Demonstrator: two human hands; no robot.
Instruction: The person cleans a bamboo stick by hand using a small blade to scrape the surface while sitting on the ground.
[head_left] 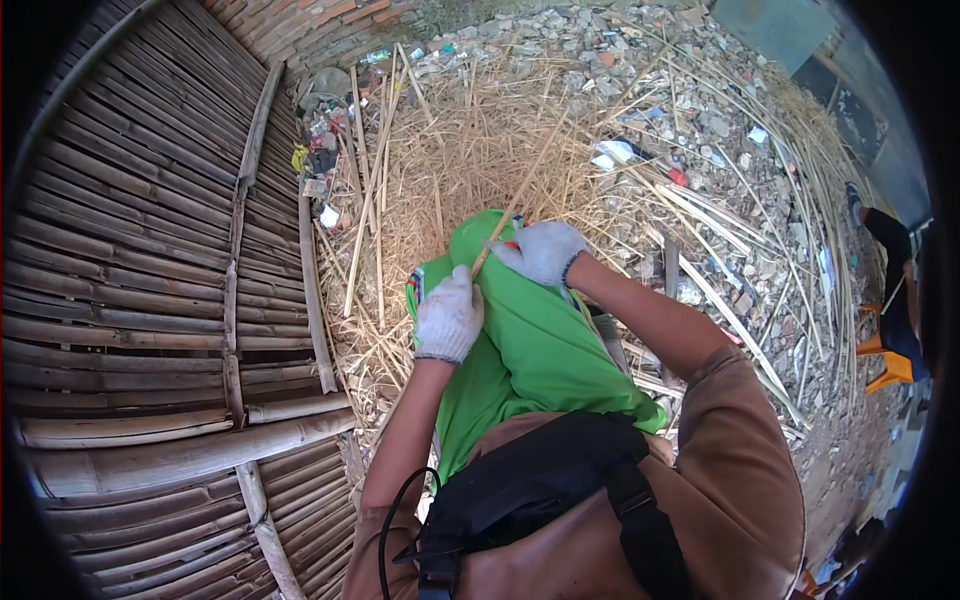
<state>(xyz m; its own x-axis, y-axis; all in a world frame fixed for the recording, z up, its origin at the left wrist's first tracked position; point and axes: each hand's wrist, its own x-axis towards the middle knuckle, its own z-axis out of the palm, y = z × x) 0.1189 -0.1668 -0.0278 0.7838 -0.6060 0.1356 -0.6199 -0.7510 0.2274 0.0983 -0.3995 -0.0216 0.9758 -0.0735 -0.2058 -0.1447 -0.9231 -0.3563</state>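
Working, apparently midway | left hand (450, 318) gripping bamboo strip (522, 190) | right hand (547, 252) curled beside it, hold unclear | shavings (480, 140) piled, strip seemingly unfinished

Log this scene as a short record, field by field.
Left hand: white-gloved, gripping the lower end of a thin stick
Right hand: white-gloved, fingers close by the stick; something red there, too small to identify
Lap: green cloth
Chest: black bag
Left side: bamboo slats
Ground ahead: straw-coloured shavings, rubble
Right edge: orange stool, another person's leg
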